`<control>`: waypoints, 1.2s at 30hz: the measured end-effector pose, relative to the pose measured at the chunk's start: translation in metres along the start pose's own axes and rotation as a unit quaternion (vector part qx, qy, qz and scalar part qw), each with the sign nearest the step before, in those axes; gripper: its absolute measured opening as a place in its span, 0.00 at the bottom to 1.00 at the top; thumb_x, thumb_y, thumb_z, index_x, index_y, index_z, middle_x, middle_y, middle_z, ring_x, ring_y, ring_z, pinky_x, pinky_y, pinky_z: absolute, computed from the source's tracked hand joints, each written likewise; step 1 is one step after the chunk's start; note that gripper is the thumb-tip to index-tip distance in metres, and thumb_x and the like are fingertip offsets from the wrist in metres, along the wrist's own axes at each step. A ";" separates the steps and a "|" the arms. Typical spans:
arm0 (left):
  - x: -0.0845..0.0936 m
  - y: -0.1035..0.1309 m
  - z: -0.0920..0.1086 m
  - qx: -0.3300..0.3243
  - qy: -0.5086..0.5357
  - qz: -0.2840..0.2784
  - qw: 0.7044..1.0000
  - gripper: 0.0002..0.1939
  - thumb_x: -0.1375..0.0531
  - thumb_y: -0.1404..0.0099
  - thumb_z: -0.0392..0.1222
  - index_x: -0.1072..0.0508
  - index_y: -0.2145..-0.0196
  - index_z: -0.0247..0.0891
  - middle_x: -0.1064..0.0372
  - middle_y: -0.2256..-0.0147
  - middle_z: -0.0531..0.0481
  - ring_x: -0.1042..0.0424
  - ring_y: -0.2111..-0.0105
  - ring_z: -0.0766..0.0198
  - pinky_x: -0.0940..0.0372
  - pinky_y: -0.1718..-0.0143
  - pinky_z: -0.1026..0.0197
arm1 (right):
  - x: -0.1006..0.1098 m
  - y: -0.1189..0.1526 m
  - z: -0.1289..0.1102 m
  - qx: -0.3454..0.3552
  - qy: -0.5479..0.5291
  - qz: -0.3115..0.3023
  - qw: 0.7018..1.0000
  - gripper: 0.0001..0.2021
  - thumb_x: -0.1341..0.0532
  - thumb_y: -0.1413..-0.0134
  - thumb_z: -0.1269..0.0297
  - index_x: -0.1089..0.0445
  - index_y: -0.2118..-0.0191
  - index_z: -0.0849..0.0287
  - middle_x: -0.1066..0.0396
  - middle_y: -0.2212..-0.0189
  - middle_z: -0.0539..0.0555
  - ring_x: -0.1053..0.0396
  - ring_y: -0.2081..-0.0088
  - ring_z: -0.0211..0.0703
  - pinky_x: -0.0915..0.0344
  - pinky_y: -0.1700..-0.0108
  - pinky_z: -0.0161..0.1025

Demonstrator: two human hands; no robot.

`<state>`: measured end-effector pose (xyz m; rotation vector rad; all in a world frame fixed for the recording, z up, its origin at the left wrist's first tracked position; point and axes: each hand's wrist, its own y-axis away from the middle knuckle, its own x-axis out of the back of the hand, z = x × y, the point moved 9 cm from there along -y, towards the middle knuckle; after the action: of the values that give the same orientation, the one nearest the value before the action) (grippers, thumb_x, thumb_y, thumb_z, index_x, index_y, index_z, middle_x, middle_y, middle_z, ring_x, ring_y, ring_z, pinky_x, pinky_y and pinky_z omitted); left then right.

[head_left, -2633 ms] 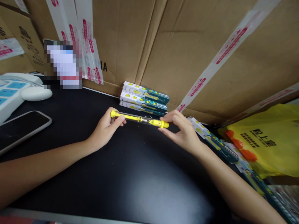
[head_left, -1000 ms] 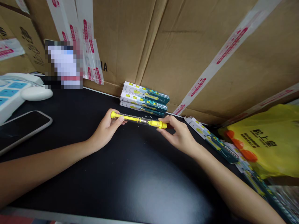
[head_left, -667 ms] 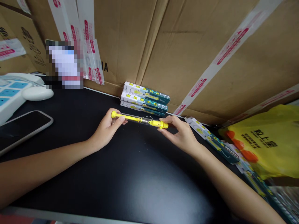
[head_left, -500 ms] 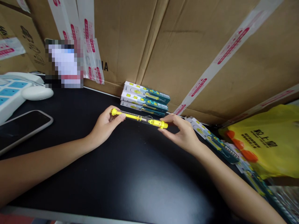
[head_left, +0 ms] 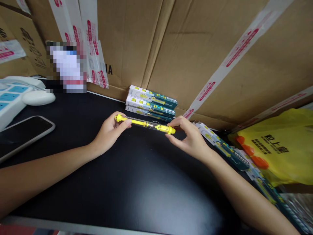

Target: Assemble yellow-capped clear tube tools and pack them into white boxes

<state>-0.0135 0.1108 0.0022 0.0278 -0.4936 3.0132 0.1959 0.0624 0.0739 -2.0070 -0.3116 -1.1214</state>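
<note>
A clear tube with yellow parts inside and yellow ends, a spring scale (head_left: 139,122), is held nearly level above the black table (head_left: 137,182). My left hand (head_left: 110,130) grips its left end, the thumb lying along the tube. At the other end, the thumb and index finger of my right hand (head_left: 188,137) pinch the yellow cap. A thin metal hook shows near the right part of the tube. Just behind it, several narrow printed boxes (head_left: 151,104) are stacked against the cardboard.
Left: a phone (head_left: 26,135), a white power strip (head_left: 12,98) and a white rounded object (head_left: 39,97). Right: more printed boxes (head_left: 222,147) in a slanting row and a yellow bag (head_left: 278,147). Large taped cardboard (head_left: 127,42) stands behind; a pixelated item (head_left: 67,67) leans there.
</note>
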 end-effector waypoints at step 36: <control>-0.006 0.006 -0.001 -0.042 0.001 -0.046 0.998 0.10 0.46 0.32 0.48 0.41 0.62 0.40 0.29 0.68 0.52 0.26 0.63 0.64 0.34 0.55 0.57 | 0.000 0.008 0.004 -0.004 0.011 0.031 0.999 0.11 0.38 0.42 0.63 0.36 0.54 0.55 0.30 0.66 0.54 0.29 0.69 0.41 0.30 0.69 0.38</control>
<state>-0.0076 0.1053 -0.0004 0.0397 -0.5998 2.8996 0.2031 0.0597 0.0687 -1.9970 -0.2320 -1.1066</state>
